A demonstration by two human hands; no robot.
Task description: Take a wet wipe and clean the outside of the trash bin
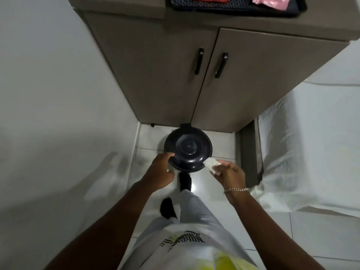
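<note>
A small round trash bin [188, 148] with a glossy black lid stands on the white tiled floor in front of a cabinet. My left hand [160, 171] is on the bin's left side, fingers curled on the lid's rim. My right hand [229, 172] is at the bin's right front, pinching a folded white wet wipe [212, 165] whose end touches the lid's edge. The bin's body is mostly hidden under its lid.
A grey-brown cabinet [194, 78] with two black handles stands right behind the bin; a dark tray [233, 6] with red and pink items lies on top. A white wall is on the left. A white-covered bed [311, 145] is on the right. My feet in black socks stand just before the bin.
</note>
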